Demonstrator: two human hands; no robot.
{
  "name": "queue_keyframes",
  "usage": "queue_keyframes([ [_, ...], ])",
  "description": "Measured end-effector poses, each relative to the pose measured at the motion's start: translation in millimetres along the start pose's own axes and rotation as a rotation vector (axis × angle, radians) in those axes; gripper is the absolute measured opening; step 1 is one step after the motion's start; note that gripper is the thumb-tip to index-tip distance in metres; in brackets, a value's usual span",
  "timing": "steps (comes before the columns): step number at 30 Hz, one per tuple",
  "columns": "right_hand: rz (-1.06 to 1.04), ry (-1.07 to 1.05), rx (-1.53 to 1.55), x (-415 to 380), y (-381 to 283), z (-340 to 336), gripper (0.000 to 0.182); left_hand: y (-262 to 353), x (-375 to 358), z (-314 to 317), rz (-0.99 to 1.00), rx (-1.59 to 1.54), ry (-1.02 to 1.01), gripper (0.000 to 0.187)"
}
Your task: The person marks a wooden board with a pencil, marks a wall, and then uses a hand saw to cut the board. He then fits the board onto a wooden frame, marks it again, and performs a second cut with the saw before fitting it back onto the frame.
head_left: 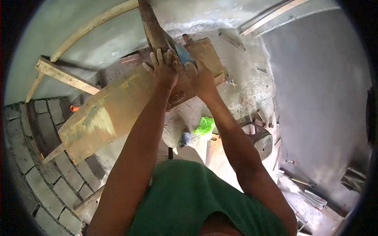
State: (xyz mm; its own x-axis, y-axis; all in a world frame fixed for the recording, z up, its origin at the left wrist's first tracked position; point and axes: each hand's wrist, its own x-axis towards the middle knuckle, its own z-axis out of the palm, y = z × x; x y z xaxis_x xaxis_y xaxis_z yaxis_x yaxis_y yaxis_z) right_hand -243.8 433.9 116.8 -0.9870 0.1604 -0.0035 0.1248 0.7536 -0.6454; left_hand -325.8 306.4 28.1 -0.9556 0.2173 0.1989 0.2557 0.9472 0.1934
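My left hand point(162, 70) lies with its fingers spread on a dark brown wooden plank point(152, 27), which runs up toward the wall. Close beside it, my right hand point(201, 80) is closed around the blue handle of what looks like a handsaw point(183, 55). The saw's narrow grey blade points away from me along the plank's right side; its teeth are too small to make out. Beneath both hands is a brown work surface, with a large stained plywood sheet point(114, 114) reaching out to the left.
A wooden brace point(67, 74) leans by the left wall, above grey blockwork point(47, 165). Near my foot lies a bright green plastic bag point(204, 126). To the right stands a dark plastic stool or container point(260, 139), with wood scraps around it. Tools lie along the right wall.
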Motion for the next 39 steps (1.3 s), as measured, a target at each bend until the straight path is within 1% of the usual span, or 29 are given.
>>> queue_keyframes([
  [2,-0.037,0.167,0.071,0,-36,-16,0.029,1,-4,4,-0.016,-0.001,0.027,0.051],
  [3,-0.044,0.174,0.067,-1,-36,-17,0.029,0,-2,4,-0.026,-0.001,0.001,0.050],
  [5,-0.269,0.320,0.106,-12,-27,-14,0.027,-2,4,1,-0.061,-0.006,-0.026,0.049],
  [6,-0.251,0.298,0.103,-35,-19,-12,0.027,-2,-2,-5,-0.050,-0.016,-0.057,0.050],
  [8,-0.145,0.085,-0.053,-61,-10,-24,0.030,-1,8,-11,-0.045,-0.031,-0.046,0.050],
  [9,-0.217,0.094,-0.075,-90,-15,-41,0.036,-2,7,-13,-0.054,-0.027,-0.079,0.051],
  [10,-0.307,0.127,-0.213,-125,-11,-56,0.027,-1,1,-12,-0.060,-0.024,-0.125,0.051],
  [11,-0.238,0.018,-0.288,-163,-15,-82,0.024,-2,1,-9,-0.063,-0.032,-0.124,0.051],
  [12,0.147,-0.086,-0.045,-206,-13,-99,0.024,-2,3,-5,-0.060,-0.029,-0.110,0.051],
  [14,0.795,-0.168,0.225,-228,-53,-147,0.027,0,0,-1,-0.069,-0.028,-0.103,0.052],
  [15,0.788,-0.166,0.223,-221,-50,-146,0.027,1,3,-4,-0.069,-0.027,-0.137,0.051],
  [17,0.562,-0.167,0.213,-202,-41,-130,0.032,-1,10,-9,-0.067,-0.015,-0.165,0.051],
  [18,-0.218,0.014,-0.344,-174,-1,-91,0.035,-1,11,-13,-0.031,0.028,-0.150,0.052],
  [19,-0.321,0.120,-0.344,-139,31,-49,0.035,0,1,-14,0.004,0.066,-0.156,0.052],
  [20,-0.090,0.060,0.056,-96,44,-14,0.038,-3,-5,-8,-0.002,0.075,-0.169,0.052],
  [21,0.108,-0.189,-0.164,-59,52,3,0.044,-7,-5,1,0.035,0.024,-0.098,0.053],
  [22,0.096,-0.078,0.083,-52,46,6,0.044,-11,2,4,0.077,-0.029,-0.014,0.053],
  [23,0.078,0.041,0.321,-43,37,2,0.044,-11,11,0,0.085,-0.026,0.001,0.053],
  [24,0.087,0.049,0.316,-37,26,-1,0.044,-6,10,-3,0.034,0.003,-0.039,0.053],
  [26,-0.386,0.317,-0.030,-16,-5,-9,0.039,2,6,-3,-0.010,0.028,-0.083,0.053],
  [27,-0.378,0.318,-0.032,-4,-27,-21,0.039,1,6,-1,-0.028,0.024,-0.089,0.053],
  [29,0.118,-0.102,0.037,13,-67,-44,0.037,-4,2,3,-0.036,0.025,-0.099,0.053],
  [30,0.126,-0.092,0.037,-2,-56,-38,0.037,-4,2,7,-0.045,0.033,-0.084,0.054],
  [32,-0.029,0.172,0.156,-50,-25,-24,0.039,2,9,2,-0.067,0.023,-0.056,0.055],
  [34,0.090,-0.049,0.085,-114,-21,-57,0.033,0,7,-11,-0.064,0.012,-0.172,0.054],
  [35,-0.210,0.001,-0.280,-147,-18,-79,0.027,-4,-6,-8,-0.073,0.012,-0.194,0.054],
  [36,-0.228,0.036,-0.233,-177,-22,-97,0.021,-5,-2,-7,-0.054,0.025,-0.179,0.054],
  [38,0.126,-0.112,-0.118,-220,-38,-134,0.042,-3,7,-9,-0.041,0.028,-0.155,0.054],
  [39,0.114,-0.119,-0.126,-210,-47,-141,0.042,-2,5,-15,-0.021,0.035,-0.166,0.054],
])
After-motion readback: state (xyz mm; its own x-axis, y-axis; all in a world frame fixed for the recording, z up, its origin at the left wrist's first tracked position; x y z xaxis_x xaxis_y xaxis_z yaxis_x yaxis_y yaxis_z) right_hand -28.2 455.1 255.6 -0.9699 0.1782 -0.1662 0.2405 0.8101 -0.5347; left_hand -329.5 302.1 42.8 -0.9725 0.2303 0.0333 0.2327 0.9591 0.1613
